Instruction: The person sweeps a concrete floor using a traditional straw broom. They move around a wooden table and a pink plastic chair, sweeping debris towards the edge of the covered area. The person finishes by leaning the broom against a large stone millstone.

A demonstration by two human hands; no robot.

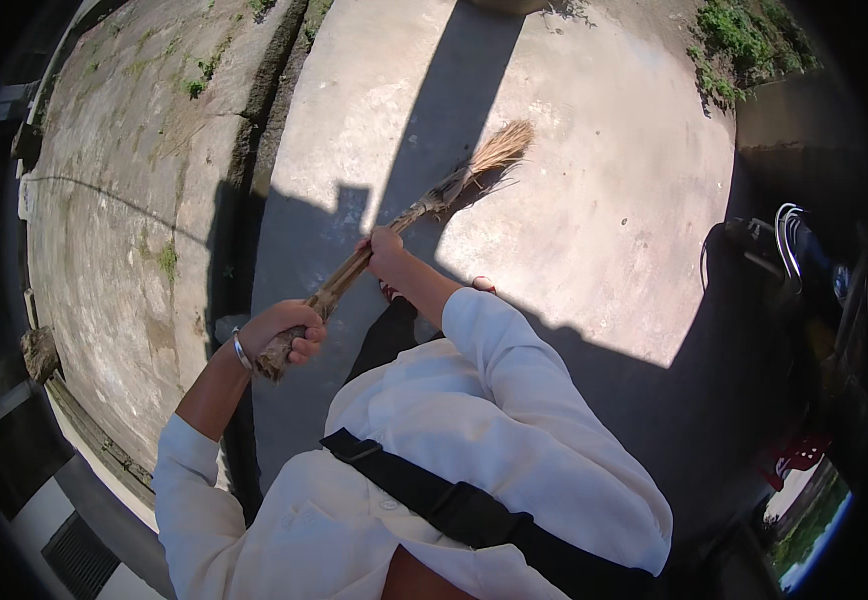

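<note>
Broom: a straw broom (409, 215) slants across sunlit concrete paving (574, 200), bristles down ahead of the person.
Left hand: the left hand (284, 335) clenches the broom's butt end.
Right hand: the right hand (386, 250) grasps mid-shaft.
Risk: loose bundled straw may shed or slip; the gutter (254, 150) left of the broom could catch the bristles.

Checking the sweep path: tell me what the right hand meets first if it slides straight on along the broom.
Likely only the broom itself: beyond the right hand lie the bound stalks, then the bristle tip and concrete; depth is unclear.
</note>
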